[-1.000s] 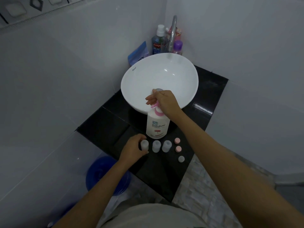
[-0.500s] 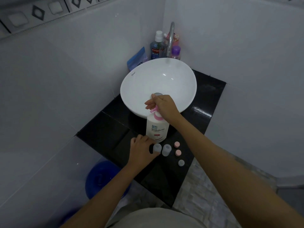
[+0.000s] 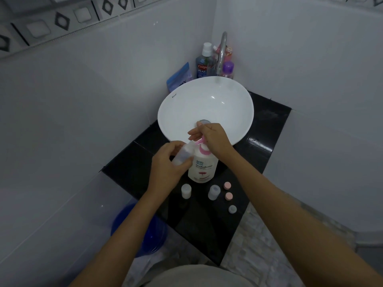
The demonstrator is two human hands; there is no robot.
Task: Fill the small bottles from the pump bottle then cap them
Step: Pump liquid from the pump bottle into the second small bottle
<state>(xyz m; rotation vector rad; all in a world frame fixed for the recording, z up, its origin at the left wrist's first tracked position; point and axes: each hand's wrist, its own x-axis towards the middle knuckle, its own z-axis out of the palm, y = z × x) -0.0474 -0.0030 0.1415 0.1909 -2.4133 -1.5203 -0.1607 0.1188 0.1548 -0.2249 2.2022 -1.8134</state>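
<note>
While one small bottle (image 3: 182, 155) is gripped in the curled fingers of the left hand (image 3: 167, 168) and tilted up to the pink nozzle of the pump bottle (image 3: 204, 164), the pump head is covered by the right hand (image 3: 213, 139), fingers curled over it. Just in front of the pump bottle, two small bottles (image 3: 186, 190) (image 3: 213, 192) are left uncapped, three caps (image 3: 227, 185) (image 3: 229, 196) (image 3: 232, 209) beside them; filling is judged barely begun

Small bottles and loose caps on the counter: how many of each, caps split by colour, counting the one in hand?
Small bottles: 3, one held in the left hand at the pump bottle, two standing on the counter
Pink caps: 2
Grey cap: 1
Total: 6
</note>
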